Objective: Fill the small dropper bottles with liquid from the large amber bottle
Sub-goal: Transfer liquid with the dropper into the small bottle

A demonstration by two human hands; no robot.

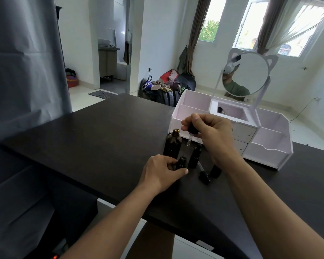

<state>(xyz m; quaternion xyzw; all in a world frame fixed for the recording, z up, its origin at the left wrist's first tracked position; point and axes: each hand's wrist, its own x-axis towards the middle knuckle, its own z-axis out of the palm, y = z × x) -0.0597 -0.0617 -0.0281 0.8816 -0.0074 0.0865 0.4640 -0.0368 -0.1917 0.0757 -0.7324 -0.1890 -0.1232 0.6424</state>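
The large amber bottle (172, 144) stands uncapped on the dark table (105, 135). In front of it my left hand (161, 171) grips a small open dropper bottle (181, 163). My right hand (210, 134) pinches the black bulb of a dropper (191, 134), its glass tube pointing down between the amber bottle and the small bottle. A second small bottle (195, 156) with its dropper cap on stands to the right. A loose dropper (203, 174) lies on the table, and a black cap or bottle (215, 171) sits beside it.
A white vanity organiser (266, 143) with drawers and a round cat-ear mirror (247, 73) stands right behind the bottles. The table's front edge runs diagonally below my forearms. A grey curtain (24, 71) hangs at the left.
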